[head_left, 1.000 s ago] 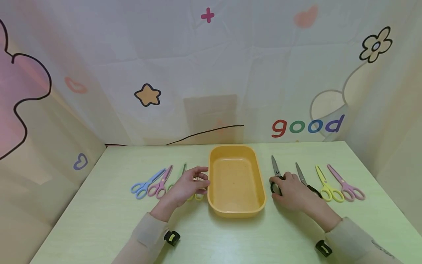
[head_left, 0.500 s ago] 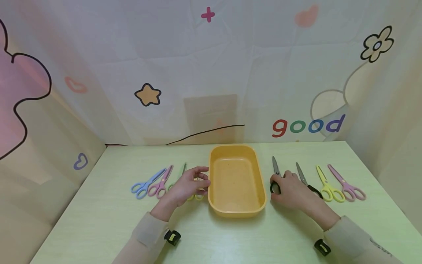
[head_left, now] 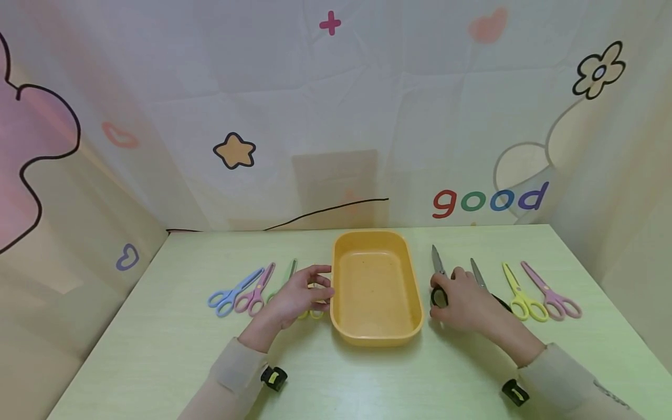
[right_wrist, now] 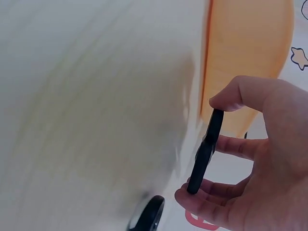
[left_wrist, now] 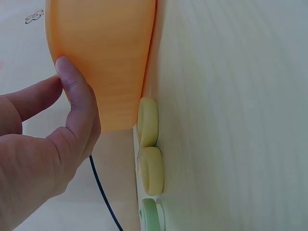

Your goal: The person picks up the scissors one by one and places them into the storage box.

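At the left rim of an orange-yellow plastic bin (head_left: 377, 335), my left hand (head_left: 296, 297) pinches the edge with bent thumb and fingers. My right hand (head_left: 464, 300) grips the black handles of a pair of scissors (head_left: 438, 296) just right of the bin, blades pointing away. In the right wrist view the black handle (right_wrist: 204, 154) is held between thumb and fingertips, slightly above the table. A second black-handled pair of scissors (head_left: 479, 274) lies under the right wrist, partly hidden.
Yellow scissors (head_left: 520, 294) and pink scissors (head_left: 551, 294) lie farther right. On the left are blue scissors (head_left: 233, 294), pink scissors (head_left: 257, 291), green scissors (head_left: 291, 268) and yellow scissors (head_left: 316, 314), the last two partly behind my left hand. A printed curtain (head_left: 262, 116) hangs behind the table.
The black-handled scissors in my right hand have shifted and risen slightly. My left hand and the bin keep their place.
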Demonstrator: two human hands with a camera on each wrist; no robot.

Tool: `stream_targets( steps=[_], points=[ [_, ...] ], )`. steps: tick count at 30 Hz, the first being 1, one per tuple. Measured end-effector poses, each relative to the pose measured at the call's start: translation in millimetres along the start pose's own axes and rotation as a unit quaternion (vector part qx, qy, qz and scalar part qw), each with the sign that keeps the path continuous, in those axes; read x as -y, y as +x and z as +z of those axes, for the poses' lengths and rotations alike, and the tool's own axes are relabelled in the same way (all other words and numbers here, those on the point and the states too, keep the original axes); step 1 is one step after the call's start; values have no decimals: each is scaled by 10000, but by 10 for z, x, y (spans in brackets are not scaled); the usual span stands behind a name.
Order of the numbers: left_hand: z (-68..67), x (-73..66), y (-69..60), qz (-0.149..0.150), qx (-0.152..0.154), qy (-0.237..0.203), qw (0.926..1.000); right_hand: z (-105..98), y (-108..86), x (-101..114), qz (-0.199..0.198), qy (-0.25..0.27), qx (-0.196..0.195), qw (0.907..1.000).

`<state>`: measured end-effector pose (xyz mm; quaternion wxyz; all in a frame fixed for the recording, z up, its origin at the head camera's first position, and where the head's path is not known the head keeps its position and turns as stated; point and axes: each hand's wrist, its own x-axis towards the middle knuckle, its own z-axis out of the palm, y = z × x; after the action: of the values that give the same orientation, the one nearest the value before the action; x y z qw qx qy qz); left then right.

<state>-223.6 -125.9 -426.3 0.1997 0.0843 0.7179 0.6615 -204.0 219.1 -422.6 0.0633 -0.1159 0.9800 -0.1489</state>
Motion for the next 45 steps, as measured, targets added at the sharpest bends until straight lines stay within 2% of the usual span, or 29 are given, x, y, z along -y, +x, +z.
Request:
stream_targets(
  steps=[4,12,25,33,40,45],
  points=[
    [1,-1,0,13,35,-9,10000,-43,-9,-1,-85,-38,-85,9999],
    [13,-2,0,-14,69,-26,10000,-100,-49,7,-364,-108,-627,9973],
    [25,2,5,-58,51,-31,10000,-183,-85,113,-395,-158,-922,9948],
    [35,0,17,-96,58,-50,9999,-228,-94,203,-583,-111,-1199,9910],
    [31,4,27,-153,25,-97,9998,-245,-69,347,-646,-53,-1110,9917],
    [17,10,33,-191,-16,-179,9997,-204,-48,487,-857,95,-1082,9904]
  ],
)
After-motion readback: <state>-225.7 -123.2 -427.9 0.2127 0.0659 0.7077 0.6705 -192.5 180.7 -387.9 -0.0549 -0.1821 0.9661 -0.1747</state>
